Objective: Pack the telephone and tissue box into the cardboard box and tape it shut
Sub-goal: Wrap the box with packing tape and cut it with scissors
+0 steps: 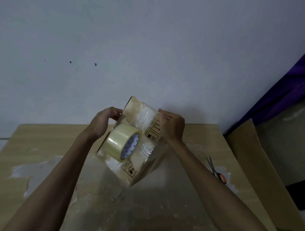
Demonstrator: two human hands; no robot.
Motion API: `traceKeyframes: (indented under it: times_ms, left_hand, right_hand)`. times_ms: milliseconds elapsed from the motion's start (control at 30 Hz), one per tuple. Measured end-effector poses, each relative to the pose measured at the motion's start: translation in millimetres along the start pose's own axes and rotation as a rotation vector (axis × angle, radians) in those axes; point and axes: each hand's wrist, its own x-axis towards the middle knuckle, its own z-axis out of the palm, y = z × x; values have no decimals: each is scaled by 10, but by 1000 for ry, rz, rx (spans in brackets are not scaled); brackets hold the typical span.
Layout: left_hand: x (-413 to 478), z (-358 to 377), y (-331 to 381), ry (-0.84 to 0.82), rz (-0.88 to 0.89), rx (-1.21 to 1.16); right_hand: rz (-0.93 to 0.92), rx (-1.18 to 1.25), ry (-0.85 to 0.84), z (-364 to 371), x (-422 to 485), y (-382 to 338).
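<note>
- Table: the lower half of the frame is filled by it.
- Box: it is held tilted at frame centre, above the table. The flaps are closed and clear tape is laid across the face. Telephone and tissue box are not seen, so packing is judged done. The long axis runs from centre down and slightly left, with the taped face turned to the camera.
- Left hand: the box's upper left edge is gripped.
- Right hand: the upper right edge is pinched.
- Roll: it is leant on the face, uncut it seems; cutting is judged left.
- Scissors: they are left lying at right.

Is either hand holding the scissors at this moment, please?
No, the scissors lie on the table while the left hand and right hand hold the cardboard box.
</note>
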Motion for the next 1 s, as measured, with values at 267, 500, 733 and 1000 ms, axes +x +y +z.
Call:
traceKeyframes:
  times_ms: [267, 500, 733, 1000]
  left_hand:
    - [329, 221, 127, -35, 100, 53]
    - [558, 436, 241, -96, 11, -30]
    - [652, 732, 343, -265, -82, -277]
    - [719, 902, 237, -256, 50, -249]
  right_hand:
    - [283, -32, -5, -164, 524, 80]
    - [388, -23, -36, -167, 935, 283]
    - [504, -41, 10, -240, 1043, 563]
    - [547, -8, 8, -403, 1006, 714]
